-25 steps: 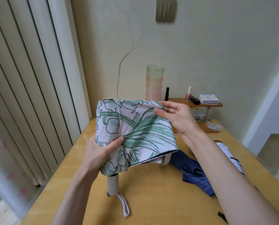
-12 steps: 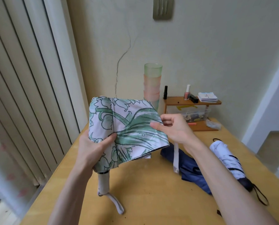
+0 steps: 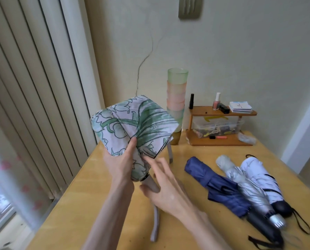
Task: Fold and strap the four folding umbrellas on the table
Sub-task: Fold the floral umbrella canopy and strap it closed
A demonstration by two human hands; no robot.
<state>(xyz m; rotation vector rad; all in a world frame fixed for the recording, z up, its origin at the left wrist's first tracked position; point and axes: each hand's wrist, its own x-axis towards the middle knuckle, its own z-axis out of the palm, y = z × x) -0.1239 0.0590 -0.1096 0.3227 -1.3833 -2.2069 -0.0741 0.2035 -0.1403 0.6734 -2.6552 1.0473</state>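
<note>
step in hand: gathering the loose cloth of the floral umbrella (image 3: pixel 132 123) round its shaft. judging by the wide flap standing out at the top, the folding is only partway and the strapping is not yet done.
where it is: held up above the near left part of the table (image 3: pixel 96 204), top tilted away toward the wall. its handle (image 3: pixel 151 181) points down toward the person, and the wrist loop (image 3: pixel 155 226) hangs to the tabletop.
left hand (image 3: pixel 120 165): clamped round the bunched lower cloth, thumb laid across the front; the forearm rises from the bottom edge.
right hand (image 3: pixel 166 192): fingers spread and nearly straight, holding nothing. the forefinger tip touches the cloth just beside the left thumb, and its own thumb lies beside the handle. slightly blurred.
closing strap (image 3: pixel 170 153): hangs free under the right edge of the cloth, wrapped round nothing.
next move, as i judge: the right hand smooths the flap round the bundle in one direction while the left keeps it tight, then catches the strap and draws it round.
risk: slack panels may spring out if the left grip eases.
other umbrellas: the navy umbrella (image 3: pixel 217 184), silver umbrella (image 3: pixel 240 184) and white umbrella (image 3: pixel 260 177) lie side by side on the right of the table, touching. they are bundled, but i cannot tell whether each is strapped.
</note>
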